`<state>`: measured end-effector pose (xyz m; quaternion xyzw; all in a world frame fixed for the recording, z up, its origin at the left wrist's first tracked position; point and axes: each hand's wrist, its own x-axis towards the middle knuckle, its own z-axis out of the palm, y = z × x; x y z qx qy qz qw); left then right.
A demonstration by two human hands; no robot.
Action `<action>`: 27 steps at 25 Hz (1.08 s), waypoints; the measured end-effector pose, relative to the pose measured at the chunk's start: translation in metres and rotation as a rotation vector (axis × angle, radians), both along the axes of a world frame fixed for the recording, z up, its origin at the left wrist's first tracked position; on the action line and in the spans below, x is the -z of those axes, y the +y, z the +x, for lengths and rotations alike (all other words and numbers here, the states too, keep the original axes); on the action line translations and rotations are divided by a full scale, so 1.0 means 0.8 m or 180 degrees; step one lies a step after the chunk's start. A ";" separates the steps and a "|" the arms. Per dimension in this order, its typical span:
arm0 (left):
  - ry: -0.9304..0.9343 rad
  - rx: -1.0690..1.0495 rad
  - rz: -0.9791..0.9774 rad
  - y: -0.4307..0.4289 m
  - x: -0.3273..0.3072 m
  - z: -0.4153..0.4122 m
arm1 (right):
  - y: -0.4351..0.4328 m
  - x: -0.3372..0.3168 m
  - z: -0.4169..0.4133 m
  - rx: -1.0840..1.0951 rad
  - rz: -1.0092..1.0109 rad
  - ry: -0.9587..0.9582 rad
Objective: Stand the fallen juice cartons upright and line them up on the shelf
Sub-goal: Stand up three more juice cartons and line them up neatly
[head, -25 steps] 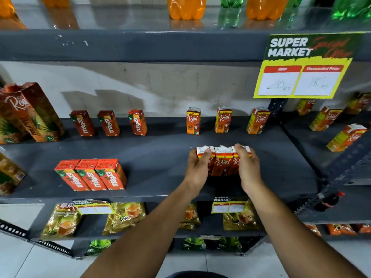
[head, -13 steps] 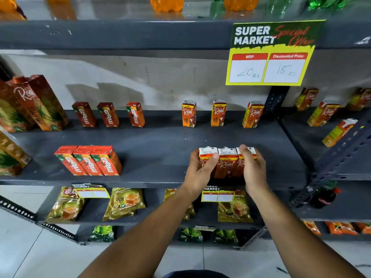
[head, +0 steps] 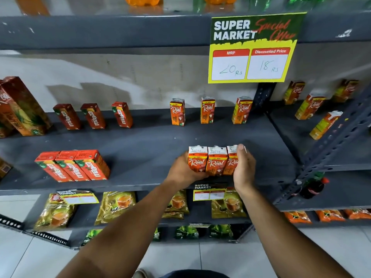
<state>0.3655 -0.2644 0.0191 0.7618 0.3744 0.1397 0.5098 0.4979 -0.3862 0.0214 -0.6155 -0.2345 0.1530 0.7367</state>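
Three small orange Real juice cartons (head: 215, 162) stand upright, pressed side by side near the front of the grey shelf (head: 152, 141). My left hand (head: 181, 172) cups the left end of the row. My right hand (head: 244, 167) clamps the right end and covers most of the third carton. Three more Real cartons (head: 207, 112) stand spaced apart at the back of the shelf. Three red Maaza cartons (head: 75, 165) stand tight together at the front left, and three others (head: 93, 116) stand apart behind them.
A tall pineapple carton (head: 24, 109) leans at the far left. A yellow price sign (head: 253, 51) hangs from the upper shelf. A slotted steel upright (head: 325, 149) divides off the right bay, where more Real cartons (head: 310, 107) stand. Tea packets (head: 116, 205) fill the lower shelf.
My left hand has dropped from the carton fronts to the row's left side, uncovering the labels. The right hand still holds the right end. The view has shifted slightly.
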 end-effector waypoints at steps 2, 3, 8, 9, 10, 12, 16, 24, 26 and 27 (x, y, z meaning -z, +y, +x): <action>0.0009 -0.0002 -0.0012 -0.001 -0.001 0.000 | 0.001 0.002 -0.002 0.0096 0.0020 0.0050; 0.0005 0.0020 -0.0026 -0.001 -0.002 -0.001 | 0.001 0.002 -0.003 0.0110 0.0036 0.0081; -0.0015 0.0095 -0.0085 -0.003 -0.004 -0.003 | 0.001 -0.004 -0.004 0.0121 0.0016 0.0134; -0.0028 0.0088 -0.0081 -0.004 -0.004 -0.003 | 0.001 -0.004 -0.005 0.0142 0.0026 0.0121; -0.0038 0.0072 -0.0076 -0.004 -0.005 -0.003 | 0.000 -0.003 -0.005 0.0164 0.0049 0.0106; -0.0044 0.0035 -0.0066 -0.005 -0.003 -0.004 | -0.003 0.000 -0.006 0.0183 0.0154 0.0105; -0.0027 -0.0009 -0.0001 -0.009 -0.002 -0.004 | -0.009 -0.001 -0.005 0.0210 0.0302 0.0162; -0.0004 0.0087 0.0062 -0.008 -0.004 -0.006 | -0.004 0.000 -0.006 0.0169 0.0210 0.0032; -0.0042 0.0104 0.0055 -0.009 -0.005 -0.007 | -0.003 -0.001 -0.003 0.0190 0.0203 -0.0031; -0.0066 0.0106 0.0053 -0.009 -0.005 -0.008 | -0.003 -0.001 -0.002 0.0180 0.0211 -0.0068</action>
